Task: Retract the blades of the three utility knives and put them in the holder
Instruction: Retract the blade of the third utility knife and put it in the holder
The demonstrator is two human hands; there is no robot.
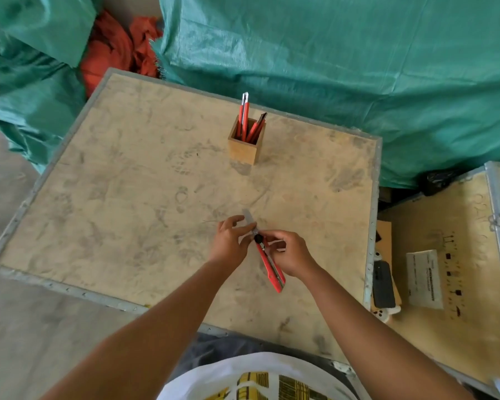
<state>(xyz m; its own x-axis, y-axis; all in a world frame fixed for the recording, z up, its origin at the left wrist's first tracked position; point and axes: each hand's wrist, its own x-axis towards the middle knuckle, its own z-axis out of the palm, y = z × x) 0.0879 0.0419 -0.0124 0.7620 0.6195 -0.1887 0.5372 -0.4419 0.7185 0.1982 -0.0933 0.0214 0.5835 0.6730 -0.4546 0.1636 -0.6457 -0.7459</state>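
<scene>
A red utility knife (272, 268) is held over the near middle of the wooden crate top (127, 197), its silver blade sticking out toward the far side. My left hand (231, 241) pinches the knife's front end by the blade. My right hand (289, 252) grips the red body, thumb at the black knob. Farther back stands a square wooden holder (244, 147) with two red utility knives (244, 116) (257, 127) standing upright in it.
Green tarpaulin (358, 67) covers the ground behind the crate, with orange cloth (113, 50) at the back left. A second crate (459, 241) on the right carries a paper label, and a dark phone (383, 284) lies in the gap beside it.
</scene>
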